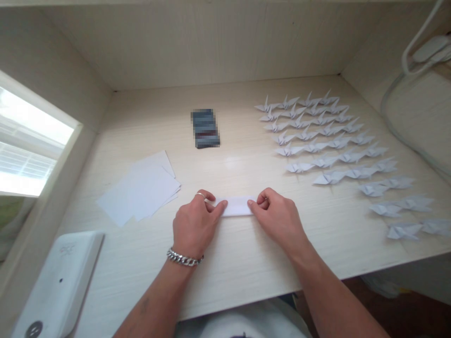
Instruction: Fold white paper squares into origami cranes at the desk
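Note:
A strip of folded white paper (237,206) lies on the desk in front of me, its long side running left to right. My left hand (197,218) grips the left end, thumb on top and fingers curled behind. At the opposite end, my right hand (276,213) pinches the paper between thumb and bent fingers. A ring and a chain bracelet (185,257) are on my left hand and wrist. Left of my hands, several loose white paper sheets (141,192) overlap in a fanned pile.
Rows of folded white paper cranes (322,136) cover the right side of the desk. A dark pixelated object (205,128) lies toward the back. At the lower left is a white power strip (63,281). A cable (391,122) runs along the right wall.

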The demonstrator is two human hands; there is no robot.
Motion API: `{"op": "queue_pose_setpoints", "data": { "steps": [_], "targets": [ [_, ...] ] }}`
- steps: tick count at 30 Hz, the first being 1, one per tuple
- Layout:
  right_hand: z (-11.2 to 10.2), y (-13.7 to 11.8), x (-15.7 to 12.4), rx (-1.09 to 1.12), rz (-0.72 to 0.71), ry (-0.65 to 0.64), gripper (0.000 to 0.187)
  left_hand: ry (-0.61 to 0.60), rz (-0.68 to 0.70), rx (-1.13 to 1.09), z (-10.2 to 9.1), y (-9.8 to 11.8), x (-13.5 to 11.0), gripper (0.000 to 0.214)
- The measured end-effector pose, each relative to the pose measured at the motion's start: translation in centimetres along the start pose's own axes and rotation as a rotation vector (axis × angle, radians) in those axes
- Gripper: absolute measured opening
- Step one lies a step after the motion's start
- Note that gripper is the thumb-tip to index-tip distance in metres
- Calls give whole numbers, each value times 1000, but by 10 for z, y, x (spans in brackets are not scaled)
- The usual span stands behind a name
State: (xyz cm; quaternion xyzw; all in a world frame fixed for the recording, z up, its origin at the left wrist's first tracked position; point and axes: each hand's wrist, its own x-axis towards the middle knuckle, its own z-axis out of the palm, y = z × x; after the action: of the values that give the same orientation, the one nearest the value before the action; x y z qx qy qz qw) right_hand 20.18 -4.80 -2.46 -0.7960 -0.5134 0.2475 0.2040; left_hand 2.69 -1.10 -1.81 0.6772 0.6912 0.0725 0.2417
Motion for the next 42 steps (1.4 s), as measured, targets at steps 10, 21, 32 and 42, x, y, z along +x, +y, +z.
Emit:
{"op": "queue_pose_setpoints", "data": {
  "steps": [10, 21, 32, 42],
  "targets": [
    [8, 3, -9, -189, -137, 186, 12, 167, 142, 106, 6, -1, -12, 25],
    [42, -11, -52, -321, -719, 159, 34, 181, 221, 154, 10, -3, -15, 28],
    [47, -6, -56, -290, -783, 147, 33, 235, 683, 49, 31, -28, -51, 37],
    [22, 33, -65, -384, -607, 101, 46, 169, 638, 281, 29, -17, -67, 41]
  ]
}}
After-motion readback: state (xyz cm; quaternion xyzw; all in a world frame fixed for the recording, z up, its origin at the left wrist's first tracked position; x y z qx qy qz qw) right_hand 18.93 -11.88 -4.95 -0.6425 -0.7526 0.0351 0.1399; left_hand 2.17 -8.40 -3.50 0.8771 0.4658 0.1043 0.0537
